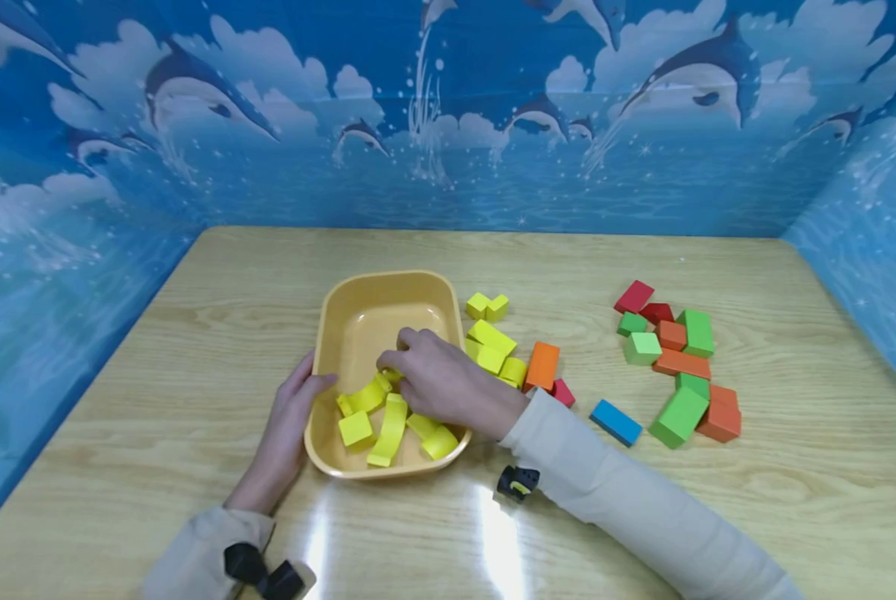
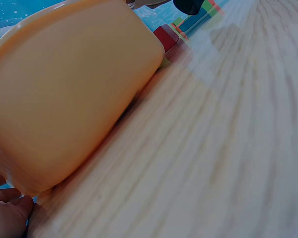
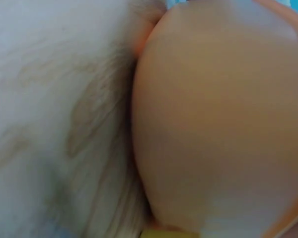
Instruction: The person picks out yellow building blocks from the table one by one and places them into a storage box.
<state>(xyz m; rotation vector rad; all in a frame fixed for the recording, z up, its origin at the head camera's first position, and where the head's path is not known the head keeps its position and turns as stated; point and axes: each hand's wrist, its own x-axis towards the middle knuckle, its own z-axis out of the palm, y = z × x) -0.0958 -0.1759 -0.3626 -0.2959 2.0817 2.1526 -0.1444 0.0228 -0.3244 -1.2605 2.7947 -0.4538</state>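
Note:
A tan plastic tub [image 1: 387,292] stands on the table with several yellow blocks [image 1: 356,429] in its near half, some of them arched. My left hand [image 1: 290,425] grips the tub's left side, thumb over the rim and fingers along the outer wall. In the left wrist view, the fingertips of that left hand [image 2: 7,213] show at the tub's lower corner. Reaching over the right rim, my right hand [image 1: 443,379] is inside the tub, its curled fingers pinching a yellow block [image 1: 391,375] that they partly hide. The tub's wall [image 3: 218,114] fills much of the right wrist view.
Right of the tub lie more yellow blocks [image 1: 491,337], an orange block [image 1: 543,365] and a small red block [image 1: 563,392]. A blue block [image 1: 616,422] lies farther right, before a cluster of green blocks [image 1: 678,414] and red blocks [image 1: 633,297]. A dolphin-print backdrop [image 1: 448,167] encloses the table.

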